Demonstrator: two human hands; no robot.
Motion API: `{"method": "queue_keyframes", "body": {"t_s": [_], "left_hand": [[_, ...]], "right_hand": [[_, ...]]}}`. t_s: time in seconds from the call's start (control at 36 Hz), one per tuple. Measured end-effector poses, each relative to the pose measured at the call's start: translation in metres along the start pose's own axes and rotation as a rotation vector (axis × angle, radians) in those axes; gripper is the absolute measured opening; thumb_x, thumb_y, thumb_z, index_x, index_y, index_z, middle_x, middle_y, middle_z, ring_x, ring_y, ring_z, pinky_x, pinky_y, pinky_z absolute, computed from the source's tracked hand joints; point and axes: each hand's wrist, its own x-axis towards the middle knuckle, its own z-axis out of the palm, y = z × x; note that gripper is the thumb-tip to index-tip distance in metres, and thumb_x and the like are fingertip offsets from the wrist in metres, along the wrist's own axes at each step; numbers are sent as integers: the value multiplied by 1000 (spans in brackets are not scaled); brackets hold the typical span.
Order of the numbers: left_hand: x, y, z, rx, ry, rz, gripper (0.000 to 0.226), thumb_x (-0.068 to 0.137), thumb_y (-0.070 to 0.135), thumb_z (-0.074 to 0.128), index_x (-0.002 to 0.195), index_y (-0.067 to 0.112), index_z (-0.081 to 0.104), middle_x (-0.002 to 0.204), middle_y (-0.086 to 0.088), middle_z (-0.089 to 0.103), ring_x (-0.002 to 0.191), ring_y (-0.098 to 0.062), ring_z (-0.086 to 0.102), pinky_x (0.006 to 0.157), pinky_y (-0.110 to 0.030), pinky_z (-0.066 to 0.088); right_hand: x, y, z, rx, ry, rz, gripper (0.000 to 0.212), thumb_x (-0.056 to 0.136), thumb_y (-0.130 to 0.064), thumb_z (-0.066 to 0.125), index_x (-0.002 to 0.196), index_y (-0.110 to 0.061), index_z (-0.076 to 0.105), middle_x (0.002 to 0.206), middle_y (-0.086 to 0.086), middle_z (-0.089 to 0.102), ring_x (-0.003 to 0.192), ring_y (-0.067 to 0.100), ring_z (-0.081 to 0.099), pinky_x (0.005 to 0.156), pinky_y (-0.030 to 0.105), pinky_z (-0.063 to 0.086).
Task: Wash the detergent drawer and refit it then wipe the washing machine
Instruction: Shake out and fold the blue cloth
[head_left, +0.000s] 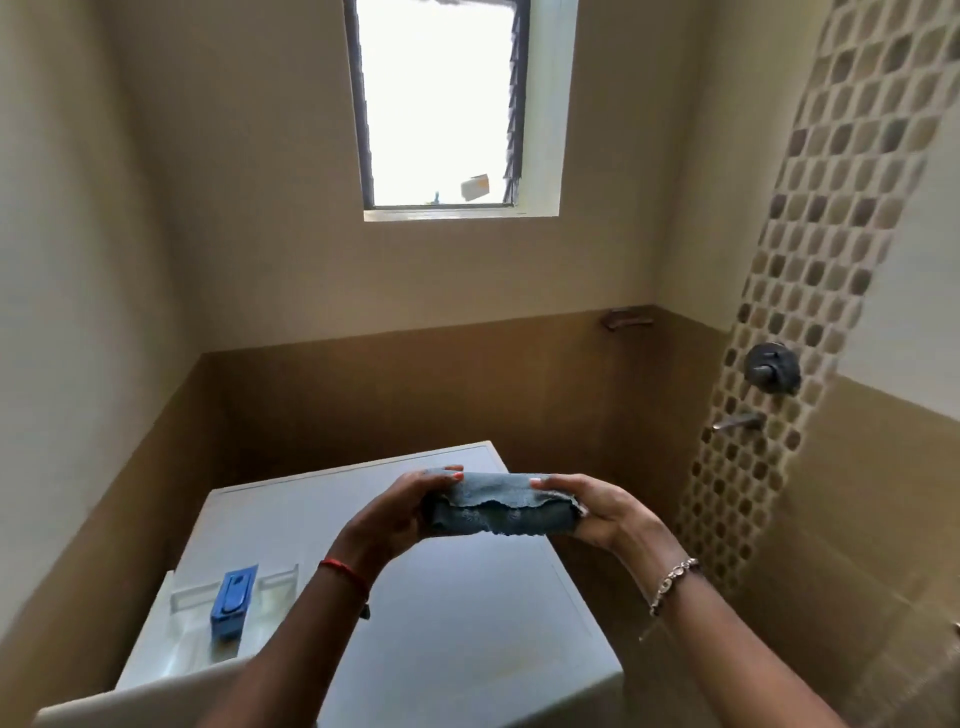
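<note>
A folded blue-grey cloth (501, 506) is held in the air above the white washing machine (452, 608). My left hand (400, 512) grips its left end and my right hand (589, 506) grips its right end. The white detergent drawer (176, 629) lies on the left part of the machine's top, with a blue insert (231, 603) in its middle compartment. My forearms cross the lower part of the view and hide the machine's front edge.
Brown tiled walls close in behind and to the left of the machine. A round shower valve (771, 368) and a spout (737, 422) stick out of the mosaic strip on the right wall. A bright window (441, 104) is high on the back wall.
</note>
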Motion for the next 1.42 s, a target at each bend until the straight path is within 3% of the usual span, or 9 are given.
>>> {"method": "queue_keyframes", "body": {"t_s": [0.11, 0.19, 0.28, 0.44, 0.61, 0.86, 0.94, 1.11, 1.42], "left_hand": [[1, -17, 41, 101, -130, -5, 18, 90, 14, 57, 106, 8, 60, 99, -15, 64, 80, -21, 69, 62, -32, 58], [-4, -34, 75, 159, -225, -45, 27, 92, 13, 54, 118, 4, 54, 104, -17, 60, 90, -26, 63, 70, -36, 60], [-10, -57, 116, 258, -313, -49, 32, 93, 13, 53, 123, 1, 53, 109, -20, 59, 95, -27, 60, 79, -38, 55], [-48, -111, 225, 287, -473, -48, 17, 93, 11, 54, 108, 5, 58, 83, -11, 62, 54, -8, 63, 44, -20, 49], [-104, -166, 333, 323, -770, -90, 10, 91, 13, 58, 82, 12, 62, 67, -4, 68, 56, -10, 66, 49, -29, 56], [-207, -239, 481, 337, -1114, -211, 18, 87, 1, 61, 100, 12, 55, 88, -8, 61, 77, -21, 63, 59, -40, 58], [-242, -263, 526, 361, -1222, -215, 17, 86, 1, 61, 95, 14, 56, 86, -8, 59, 69, -16, 65, 54, -34, 57], [-322, -314, 617, 362, -1320, -298, 43, 88, 7, 59, 127, 13, 44, 99, -13, 53, 79, -25, 59, 47, -30, 57], [-463, -392, 760, 298, -1443, -329, 22, 96, 1, 44, 116, 7, 51, 85, -10, 55, 62, -17, 59, 43, -25, 53]], "right_hand": [[-48, 10, -33, 113, 37, -20, 14, 88, -5, 56, 95, 4, 64, 79, 17, 72, 64, 24, 71, 58, 29, 59], [-88, 26, -56, 182, 118, -50, 29, 93, -4, 49, 74, 3, 69, 68, 15, 71, 55, 21, 69, 51, 28, 57], [-134, 48, -82, 179, 286, -97, 21, 92, 2, 47, 78, 2, 63, 60, 10, 70, 50, 17, 67, 51, 24, 56], [-250, 108, -136, 269, 568, -235, 17, 90, 7, 47, 81, 0, 59, 58, 7, 69, 48, 14, 66, 53, 22, 54], [-388, 169, -168, 473, 833, -309, 10, 89, 5, 51, 86, 3, 60, 66, 16, 69, 52, 22, 67, 52, 28, 56], [-570, 246, -181, 641, 1214, -475, 10, 87, 9, 51, 84, 3, 58, 58, 11, 68, 47, 17, 66, 48, 23, 54], [-622, 270, -186, 713, 1312, -549, 12, 87, 11, 50, 82, 4, 58, 56, 12, 68, 54, 22, 67, 45, 24, 54], [-724, 322, -214, 807, 1452, -701, 12, 87, 14, 47, 82, 7, 55, 55, 14, 66, 45, 19, 65, 42, 24, 53], [-900, 384, -264, 812, 1634, -782, 12, 87, 11, 51, 79, 6, 58, 53, 10, 66, 45, 15, 64, 43, 19, 51]]}}
